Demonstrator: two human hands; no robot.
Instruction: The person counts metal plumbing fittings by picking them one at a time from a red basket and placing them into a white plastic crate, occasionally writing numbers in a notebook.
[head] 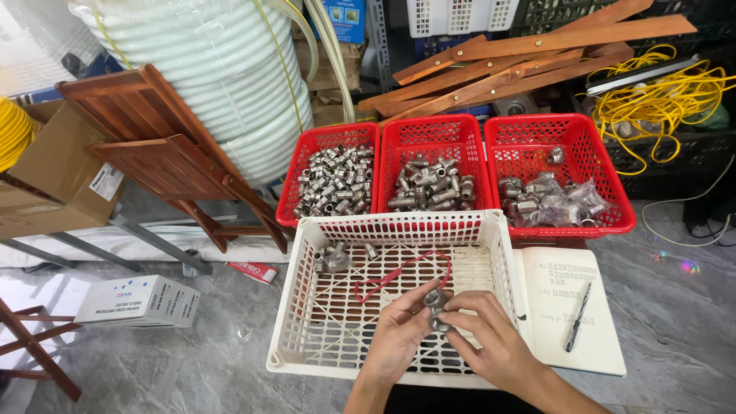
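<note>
Grey stone floor (675, 322) is covered with three red baskets (433, 146) of metal fittings behind a white basket (491, 253), almost empty except for few fittings (334, 257) near its far left corner. Small metal fittings (435, 307) are pinched together over its near edge by left hand (399, 333) and right hand (487, 337); a red cord (399, 272) is lying just beside, and a notebook with pen (576, 316) at the right.

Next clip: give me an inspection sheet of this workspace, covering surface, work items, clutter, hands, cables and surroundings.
Surface: grey marbled floor.
Work items: small metal fittings held over a white basket; more loose fittings and a red cord inside it.
Clutter: three red baskets of metal fittings; open notebook with pen; small white box.
Hands: left hand and right hand both grip the fittings.
Cables: tangled yellow cable.
Surroundings: coiled white hose, wooden slats, cardboard box.
</note>
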